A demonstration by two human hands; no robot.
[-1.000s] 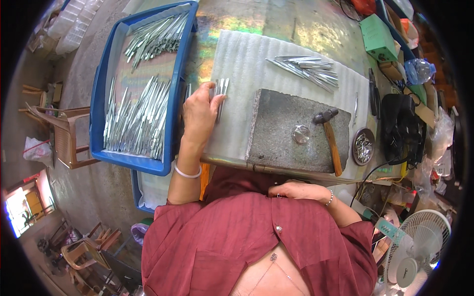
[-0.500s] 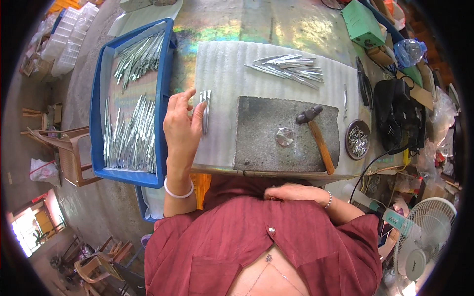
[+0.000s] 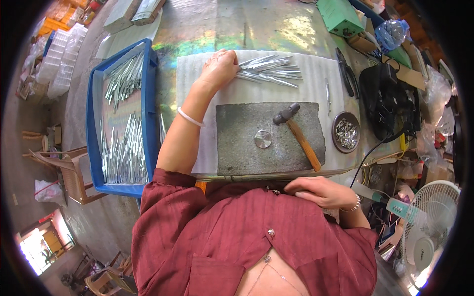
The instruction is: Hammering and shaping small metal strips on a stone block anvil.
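I see my left hand (image 3: 218, 69) stretched out across the white foam sheet (image 3: 197, 84), fingers curled down onto the near end of a loose pile of metal strips (image 3: 270, 70) at the far side of the table (image 3: 207, 24); whether they pinch a strip I cannot tell. My right hand (image 3: 322, 191) rests flat against my red shirt (image 3: 237, 237), holding nothing. Between them lies a grey stone slab (image 3: 242, 148) with a small metal disc (image 3: 262, 139) and a hammer (image 3: 298, 134) on it. A blue tray (image 3: 147, 106) of more strips sits left.
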